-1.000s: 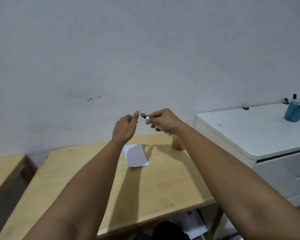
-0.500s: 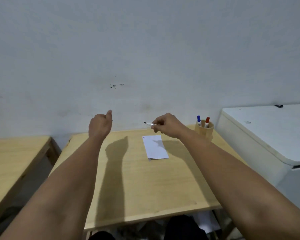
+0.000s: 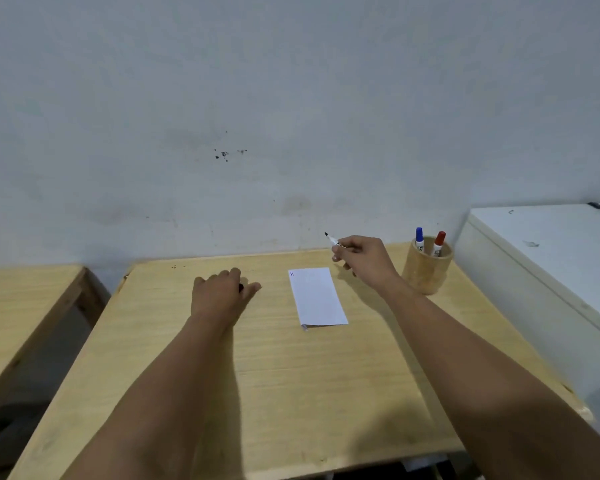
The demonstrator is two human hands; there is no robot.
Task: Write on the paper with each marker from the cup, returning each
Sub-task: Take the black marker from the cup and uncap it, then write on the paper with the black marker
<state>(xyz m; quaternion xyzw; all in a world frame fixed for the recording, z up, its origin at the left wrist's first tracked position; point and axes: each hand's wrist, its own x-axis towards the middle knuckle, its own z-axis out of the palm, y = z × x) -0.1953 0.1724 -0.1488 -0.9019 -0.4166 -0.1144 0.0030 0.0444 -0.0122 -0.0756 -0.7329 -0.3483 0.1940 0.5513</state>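
Head view is showing the right hand pinching an uncapped black marker, tip up, above the bench's back edge beside the paper. The left hand is resting on the bench, closed around what is probably the cap. With nothing pinning the paper, it is likely to slide under the tip; the cup is standing close to the right wrist.

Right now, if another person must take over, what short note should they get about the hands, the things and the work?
Right hand: holds an uncapped black marker above the table, tip up, behind the paper.
Left hand: on the table, closed on a small dark thing, probably the cap.
Cup: blue and red markers inside.
Done: small marks at the paper's top-left corner.
Left: write black, cap, return.
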